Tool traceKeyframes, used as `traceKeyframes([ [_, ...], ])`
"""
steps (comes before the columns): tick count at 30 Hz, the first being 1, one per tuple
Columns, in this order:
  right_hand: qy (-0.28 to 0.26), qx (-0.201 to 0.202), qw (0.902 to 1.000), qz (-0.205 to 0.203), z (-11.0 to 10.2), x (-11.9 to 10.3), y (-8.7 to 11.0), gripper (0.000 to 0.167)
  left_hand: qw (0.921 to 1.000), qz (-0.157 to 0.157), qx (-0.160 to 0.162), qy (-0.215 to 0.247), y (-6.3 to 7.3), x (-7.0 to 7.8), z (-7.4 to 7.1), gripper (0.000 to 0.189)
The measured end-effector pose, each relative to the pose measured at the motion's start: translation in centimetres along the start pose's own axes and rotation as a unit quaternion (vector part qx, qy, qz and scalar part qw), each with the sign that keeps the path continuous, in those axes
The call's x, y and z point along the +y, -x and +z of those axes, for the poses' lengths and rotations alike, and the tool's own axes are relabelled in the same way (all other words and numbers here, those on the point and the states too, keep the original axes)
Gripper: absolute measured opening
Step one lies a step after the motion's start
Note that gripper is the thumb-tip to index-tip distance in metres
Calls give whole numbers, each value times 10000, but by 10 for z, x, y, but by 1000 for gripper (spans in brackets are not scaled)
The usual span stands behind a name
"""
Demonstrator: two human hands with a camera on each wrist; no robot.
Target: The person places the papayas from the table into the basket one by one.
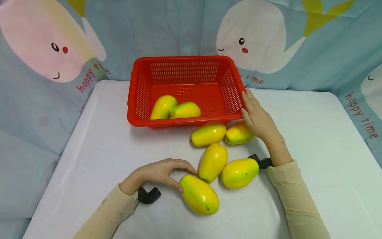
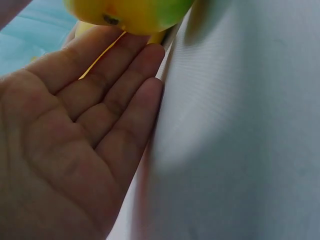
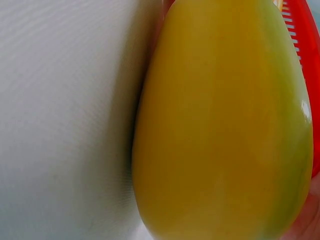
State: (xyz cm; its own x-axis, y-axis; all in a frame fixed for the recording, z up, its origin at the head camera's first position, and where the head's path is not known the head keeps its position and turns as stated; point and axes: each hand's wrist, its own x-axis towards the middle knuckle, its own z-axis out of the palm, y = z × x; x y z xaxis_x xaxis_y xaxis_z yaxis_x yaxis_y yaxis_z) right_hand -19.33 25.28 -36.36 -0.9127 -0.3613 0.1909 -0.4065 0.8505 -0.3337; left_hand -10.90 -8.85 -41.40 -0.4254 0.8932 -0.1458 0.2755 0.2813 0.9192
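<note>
My left hand [image 1: 162,171] reaches over the table with thumb and fingers spread at the near end of a yellow-green mango [image 1: 200,195]. Its thumb tip is right at the skin, and its fingertips are beside another mango [image 1: 213,162]. In the left wrist view, the left palm [image 2: 65,145] faces the camera, fingers fairly straight below a mango [image 2: 132,12]. My right hand [image 1: 258,116] rests, fingers extended, along the right side of the red plastic basket [image 1: 143,122]. Under its wrist lies a mango [image 1: 238,133], partly hidden by the hand.
Two mangoes, one upright-leaning [image 1: 162,107] and one lying [image 1: 185,110], are inside the basket. Two others, one by its front [image 1: 208,134] and one nearer the right forearm [image 1: 240,173], lie on the white table [image 1: 98,149]. A whale-print curtain [image 1: 179,26] stands behind.
</note>
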Motion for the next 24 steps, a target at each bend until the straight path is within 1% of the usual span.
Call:
traceKeyframes([
  [6,-12,-15,10000,6,0,0,0,56,9999,116,31,9,1,0,1,48],
  [15,-24,-21,10000,40,0,1,0,57,9999,107,86,44,-1,-5,3,46],
  [24,0,-11,10000,43,1,1,0,57,9995,77,102,300,0,-3,2,44],
])
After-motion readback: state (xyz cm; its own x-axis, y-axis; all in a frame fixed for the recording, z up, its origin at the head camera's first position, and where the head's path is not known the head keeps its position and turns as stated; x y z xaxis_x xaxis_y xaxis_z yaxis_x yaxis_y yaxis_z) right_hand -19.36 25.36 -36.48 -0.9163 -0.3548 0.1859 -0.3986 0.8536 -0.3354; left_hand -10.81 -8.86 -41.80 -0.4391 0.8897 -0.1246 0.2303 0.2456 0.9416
